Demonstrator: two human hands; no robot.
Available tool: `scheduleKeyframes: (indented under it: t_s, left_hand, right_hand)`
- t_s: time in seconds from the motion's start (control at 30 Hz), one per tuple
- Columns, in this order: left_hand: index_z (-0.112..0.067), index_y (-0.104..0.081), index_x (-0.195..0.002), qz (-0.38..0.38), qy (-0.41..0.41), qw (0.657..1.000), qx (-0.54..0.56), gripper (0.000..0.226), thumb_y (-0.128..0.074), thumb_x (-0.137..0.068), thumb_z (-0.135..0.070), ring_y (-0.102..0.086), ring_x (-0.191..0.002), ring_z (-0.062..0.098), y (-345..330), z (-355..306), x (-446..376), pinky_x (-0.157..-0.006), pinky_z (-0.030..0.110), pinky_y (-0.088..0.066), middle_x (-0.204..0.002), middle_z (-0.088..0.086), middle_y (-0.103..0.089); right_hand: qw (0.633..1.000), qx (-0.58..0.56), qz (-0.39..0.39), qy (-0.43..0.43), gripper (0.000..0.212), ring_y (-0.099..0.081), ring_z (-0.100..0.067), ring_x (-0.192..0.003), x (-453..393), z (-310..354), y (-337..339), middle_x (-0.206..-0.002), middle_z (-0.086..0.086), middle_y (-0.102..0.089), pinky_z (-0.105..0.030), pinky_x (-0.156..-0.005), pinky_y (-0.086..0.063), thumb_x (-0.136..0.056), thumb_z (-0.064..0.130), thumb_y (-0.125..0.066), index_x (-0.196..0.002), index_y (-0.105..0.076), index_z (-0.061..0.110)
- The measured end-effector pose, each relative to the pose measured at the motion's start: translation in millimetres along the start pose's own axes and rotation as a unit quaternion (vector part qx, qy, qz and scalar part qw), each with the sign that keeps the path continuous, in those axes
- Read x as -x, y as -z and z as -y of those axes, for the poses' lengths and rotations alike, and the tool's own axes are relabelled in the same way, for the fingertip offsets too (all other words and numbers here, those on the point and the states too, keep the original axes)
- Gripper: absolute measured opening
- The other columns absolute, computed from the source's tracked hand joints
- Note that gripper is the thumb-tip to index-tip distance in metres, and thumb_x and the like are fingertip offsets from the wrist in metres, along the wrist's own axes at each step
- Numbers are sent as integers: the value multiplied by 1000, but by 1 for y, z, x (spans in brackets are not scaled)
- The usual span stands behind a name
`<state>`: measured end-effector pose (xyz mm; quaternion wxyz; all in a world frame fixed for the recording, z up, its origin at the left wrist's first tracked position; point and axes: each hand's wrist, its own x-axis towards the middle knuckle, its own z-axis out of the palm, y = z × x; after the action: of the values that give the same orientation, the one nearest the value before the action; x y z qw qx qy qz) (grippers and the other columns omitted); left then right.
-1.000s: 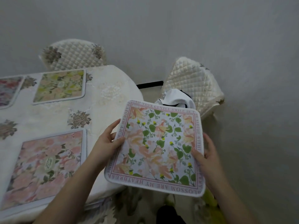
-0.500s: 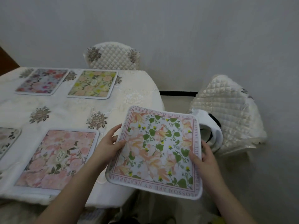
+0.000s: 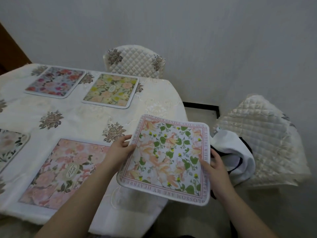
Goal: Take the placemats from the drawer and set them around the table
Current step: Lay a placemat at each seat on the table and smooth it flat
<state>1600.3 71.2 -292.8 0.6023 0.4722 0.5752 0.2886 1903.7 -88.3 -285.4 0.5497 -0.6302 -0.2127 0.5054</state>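
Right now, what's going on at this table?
A person is setting out placemats. Both hands, left hand and right hand, hold a green-leaf floral placemat by its side edges, over the table's right end and not yet laid down. Four mats already lie on the tablecloth: a pink one nearest, a yellow-green one, a red-flowered one, and one partly cut off at the left edge.

You are working in a home dining area. A table under a cream cloth embroidered with flowers carries floral placemats at the seats, and two chairs in quilted cream covers stand against a plain pale wall. A white garment lies on the nearer chair.
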Motion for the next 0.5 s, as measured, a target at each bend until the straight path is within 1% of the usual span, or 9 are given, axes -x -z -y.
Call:
scheduleKeyframes:
  t_s: [0.07,0.13,0.2,0.27,0.33,0.4,0.43,0.5]
  left_hand:
    - [-21,-65,-115,6,9,1000,0,25,-68,-91,-13,-76,-82,29,6,2,-19,-73,47,-62,-97,7,-78]
    - [-21,-67,-108,-1,16,1000,-8,22,-70,-89,-13,-76,-78,24,10,2,-34,-64,37,-62,-94,7,-78]
    - [-20,-67,-108,-11,26,999,-20,22,-72,-87,-15,-76,-74,19,11,2,-47,-56,30,-56,-87,3,-77]
    - [-18,-67,-110,-21,33,999,-35,23,-71,-87,-18,-74,-70,16,11,2,-60,-53,27,-53,-79,-1,-76]
    - [-16,-67,-111,-39,35,997,-48,22,-70,-89,-19,-73,-69,15,10,1,-75,-51,25,-52,-82,-1,-76]
    - [-14,-67,-114,-53,43,996,-49,24,-69,-91,-19,-72,-76,18,10,0,-90,-58,32,-57,-92,4,-73]
    - [-12,-67,-115,-56,49,996,-51,24,-69,-92,-19,-72,-82,22,10,-1,-98,-66,38,-60,-96,7,-73]
    - [-12,-69,-115,-67,70,993,-61,24,-69,-92,-18,-72,-91,30,13,-1,-113,-81,48,-60,-101,11,-74]
  right_hand:
    - [1000,17,-10,-5,58,-75,-28,-92,-12,0,-6,-106,-3,-75,-41,-65,-61,-91,14,-69,-141,-44,31]
    - [999,35,-16,-13,53,-75,-26,-91,-26,0,-11,-104,-3,-76,-45,-70,-61,-92,15,-68,-139,-47,27]
    - [998,45,-23,-27,44,-75,-26,-89,-38,0,-16,-101,-4,-77,-47,-73,-60,-93,14,-66,-134,-50,21]
    - [998,53,-25,-35,39,-75,-24,-88,-53,0,-20,-100,-3,-77,-43,-70,-60,-94,12,-64,-131,-52,16]
    - [997,61,-27,-43,39,-75,-23,-89,-71,0,-23,-104,-5,-75,-40,-70,-60,-94,9,-64,-130,-53,14]
    - [996,70,-19,-53,37,-74,-25,-91,-90,-1,-25,-108,-8,-74,-43,-75,-61,-94,8,-63,-129,-54,14]
    - [996,74,-10,-57,36,-74,-25,-91,-100,-2,-26,-109,-9,-73,-45,-76,-60,-93,9,-63,-128,-56,15]
    - [995,78,5,-68,32,-75,-24,-91,-119,-3,-30,-110,-8,-73,-46,-78,-60,-93,9,-63,-124,-58,16]
